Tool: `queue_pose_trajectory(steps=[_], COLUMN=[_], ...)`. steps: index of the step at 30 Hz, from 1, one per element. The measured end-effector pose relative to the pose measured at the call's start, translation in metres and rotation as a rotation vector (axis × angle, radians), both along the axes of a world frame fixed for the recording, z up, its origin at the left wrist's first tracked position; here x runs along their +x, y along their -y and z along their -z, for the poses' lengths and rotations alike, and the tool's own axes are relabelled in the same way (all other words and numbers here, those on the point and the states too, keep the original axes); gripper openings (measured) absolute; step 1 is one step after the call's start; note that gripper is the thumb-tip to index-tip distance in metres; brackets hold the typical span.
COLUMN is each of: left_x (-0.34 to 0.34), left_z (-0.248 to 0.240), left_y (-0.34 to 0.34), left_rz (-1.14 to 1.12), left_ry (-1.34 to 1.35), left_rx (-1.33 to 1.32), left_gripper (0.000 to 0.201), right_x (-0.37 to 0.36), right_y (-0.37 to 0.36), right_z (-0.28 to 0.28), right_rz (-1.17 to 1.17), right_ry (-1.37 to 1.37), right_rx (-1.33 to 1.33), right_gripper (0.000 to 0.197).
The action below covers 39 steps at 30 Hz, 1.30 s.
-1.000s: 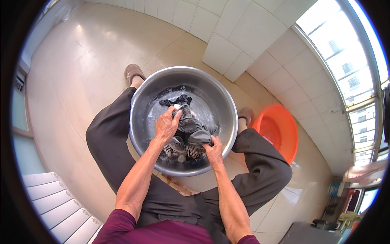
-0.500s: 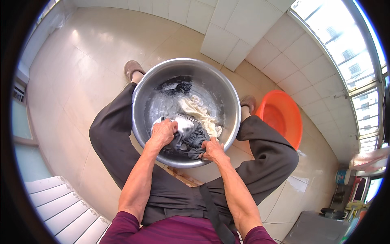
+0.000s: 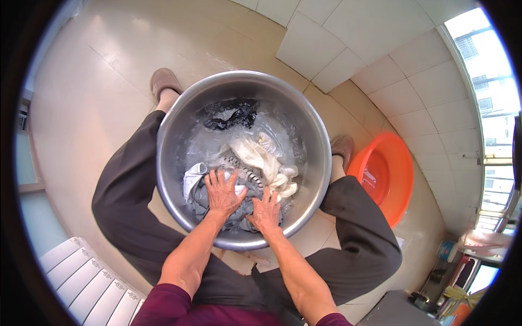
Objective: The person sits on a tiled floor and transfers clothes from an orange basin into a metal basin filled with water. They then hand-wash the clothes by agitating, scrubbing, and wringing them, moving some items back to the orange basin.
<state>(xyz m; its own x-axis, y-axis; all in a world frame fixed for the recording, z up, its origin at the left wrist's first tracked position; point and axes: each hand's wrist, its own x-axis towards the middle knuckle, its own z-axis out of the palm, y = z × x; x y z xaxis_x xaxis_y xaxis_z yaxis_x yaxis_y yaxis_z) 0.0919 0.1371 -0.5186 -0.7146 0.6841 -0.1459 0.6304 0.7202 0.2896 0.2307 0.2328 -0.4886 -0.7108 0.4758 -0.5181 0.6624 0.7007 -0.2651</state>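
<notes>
Steel basin (image 3: pixel 179 179) sits frame centre between the knees, orange basin (image 3: pixel 399 179) at right. Wet grey garment (image 3: pixel 239 209) lies low-centre in the water: likely soft, heavy, slippery, so grab a bunched fold. Left hand (image 3: pixel 222 191) and right hand (image 3: pixel 266 209) press flat on it, fingers spread, nothing clamped.

We are pressing a grey wet cloth (image 3: pixel 239 209) that is lying crumpled at the near side of a big round metal basin (image 3: pixel 179 117). The basin is standing on the floor between our knees and is holding shallow soapy water. A white cloth (image 3: pixel 261 157) is lying twisted in the middle, touching the grey one. A black cloth (image 3: pixel 231 115) is floating apart at the far side.
</notes>
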Motion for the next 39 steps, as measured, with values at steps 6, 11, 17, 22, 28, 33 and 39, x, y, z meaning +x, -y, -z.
queue_pose_trajectory(steps=[6,11,17,22,28,33,39], left_x=[-0.073,-0.077,-0.083,-0.071,-0.039,-0.018,0.001], left_z=[0.087,0.051,0.019,-0.036,-0.097,-0.11,-0.087], left_y=[-0.026,-0.05,-0.034,-0.032,-0.024,-0.003,0.031], left_rz=[0.166,0.103,0.039,-0.019,0.131,0.345,0.474], left_ry=[-0.015,0.251,0.344,0.428,0.186,0.136,0.163], left_rx=[0.023,-0.087,-0.009,0.117,0.393,0.366,-0.083], left_gripper=[0.053,0.046,0.044,0.046,0.027,0.031,0.033], right_x=[-0.03,-0.03,-0.031,-0.009,-0.007,0.02,0.022], right_y=[-0.029,-0.034,-0.031,-0.025,0.006,0.02,-0.007], right_z=[0.027,0.036,0.027,0.024,-0.043,-0.062,-0.087], right_rz=[-0.021,0.048,0.498,1.155,0.727,0.327,-0.022], right_ry=[-0.012,-0.032,-0.162,-0.636,-0.754,-0.494,0.085], right_rx=[0.022,0.009,-0.181,-0.662,0.103,0.048,-0.281], right_gripper=[0.055,0.049,0.036,0.021,0.048,0.054,0.069])
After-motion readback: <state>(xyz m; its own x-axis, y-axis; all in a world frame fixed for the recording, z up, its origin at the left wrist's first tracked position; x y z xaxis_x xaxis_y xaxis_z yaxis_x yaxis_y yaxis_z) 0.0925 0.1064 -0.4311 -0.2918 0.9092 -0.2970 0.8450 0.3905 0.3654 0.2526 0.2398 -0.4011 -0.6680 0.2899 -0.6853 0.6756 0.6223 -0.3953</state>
